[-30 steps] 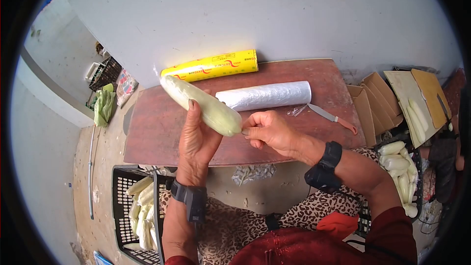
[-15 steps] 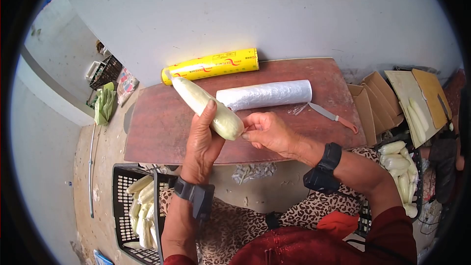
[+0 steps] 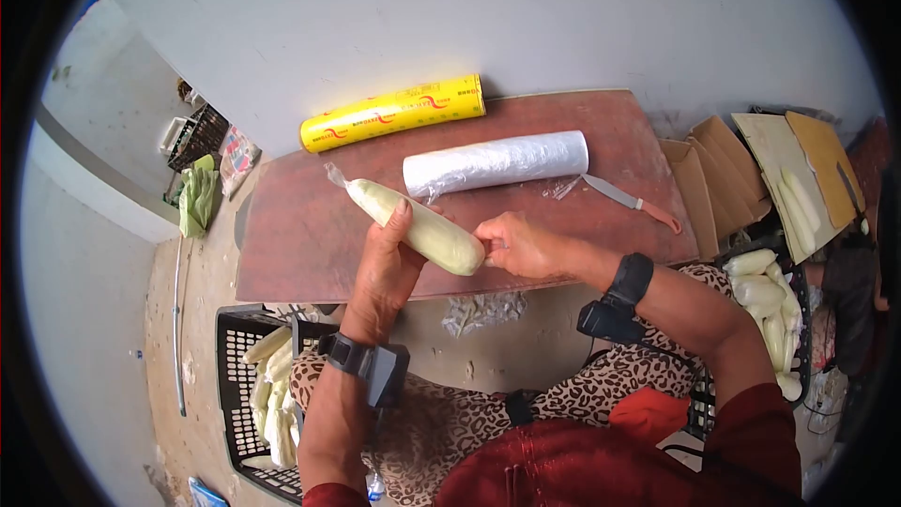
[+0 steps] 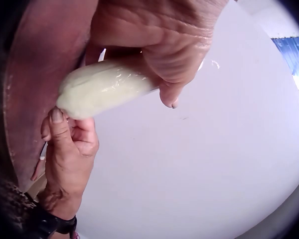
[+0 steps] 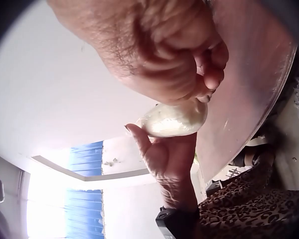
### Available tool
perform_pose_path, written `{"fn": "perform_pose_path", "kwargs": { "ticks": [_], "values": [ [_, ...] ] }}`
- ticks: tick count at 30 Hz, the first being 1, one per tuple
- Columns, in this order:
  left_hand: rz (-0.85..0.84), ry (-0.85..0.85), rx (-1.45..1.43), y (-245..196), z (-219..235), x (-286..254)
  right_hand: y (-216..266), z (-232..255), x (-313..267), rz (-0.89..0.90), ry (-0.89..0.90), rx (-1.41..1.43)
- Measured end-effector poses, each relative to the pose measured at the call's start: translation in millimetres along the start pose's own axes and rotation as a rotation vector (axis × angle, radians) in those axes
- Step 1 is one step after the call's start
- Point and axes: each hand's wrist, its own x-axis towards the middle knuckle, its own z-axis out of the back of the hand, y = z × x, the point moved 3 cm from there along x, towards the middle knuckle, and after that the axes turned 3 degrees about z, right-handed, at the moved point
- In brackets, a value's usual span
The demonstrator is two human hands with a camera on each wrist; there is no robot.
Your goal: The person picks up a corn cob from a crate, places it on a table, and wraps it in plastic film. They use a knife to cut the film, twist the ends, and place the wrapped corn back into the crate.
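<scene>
A long pale green squash (image 3: 427, 230) in clear plastic wrap is held tilted above the table's front half. My left hand (image 3: 389, 258) grips it, thumb over the top and palm beneath. A twisted tail of wrap sticks out at its far left end. At the near right end my right hand (image 3: 521, 244) pinches the wrap between thumb and fingertips, right against the squash. The left wrist view shows that right thumb (image 4: 60, 127) pressed to the squash's blunt end. Behind lies a white roll of plastic wrap (image 3: 497, 161), with a knife (image 3: 629, 202) beside it.
A yellow printed roll (image 3: 394, 113) lies along the back of the reddish table (image 3: 300, 263), by the wall. Black crates of pale squashes stand at the left (image 3: 230, 366) and right (image 3: 796, 357). Cardboard boxes (image 3: 718, 188) lean to the table's right.
The squash has come nearer to me and a little to the right, its far end now away from the yellow roll. Both hands have moved with it. The head view has shifted slightly.
</scene>
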Motion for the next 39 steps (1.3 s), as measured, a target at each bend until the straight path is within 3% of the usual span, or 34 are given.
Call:
{"fn": "perform_pose_path", "kwargs": {
  "ticks": [6, 15, 21, 24, 27, 30, 33, 36, 39],
  "values": [
    [0.065, -0.103, -0.135, 12.8, 22.3, -5.6, -5.8, -1.8, -9.8, -0.067, 0.047, -0.083],
    [0.252, -0.286, 0.073, 35.6, 58.9, -13.4, -18.1, 3.8, -13.9, -0.155, 0.071, -0.256],
    [0.147, -0.487, 0.3, 47.9, 102.1, -9.4, -20.1, 2.6, -11.5, -0.182, 0.089, -0.321],
    [0.115, -0.503, 0.501, 46.6, 109.1, -7.6, -16.9, 3.7, -9.9, -0.203, 0.104, -0.305],
    [-0.058, -0.516, 0.932, 46.5, 107.4, 1.4, -12.5, 5.2, -9.9, -0.214, 0.101, -0.292],
    [-0.223, -0.356, 1.269, 40.9, 66.9, 3.8, -12.0, 5.6, -10.6, -0.156, 0.074, -0.311],
    [-0.216, -0.151, 1.35, 40.5, 10.1, 2.2, -14.8, 5.7, -11.3, -0.126, 0.054, -0.316],
    [-0.041, 0.083, 1.456, 54.5, -5.6, 9.7, -20.4, 6.0, -9.9, -0.104, 0.046, -0.326],
    [0.052, 0.202, 1.604, 61.0, -8.6, 14.0, -21.5, 7.6, -10.3, -0.09, 0.03, -0.309]
  ]
}}
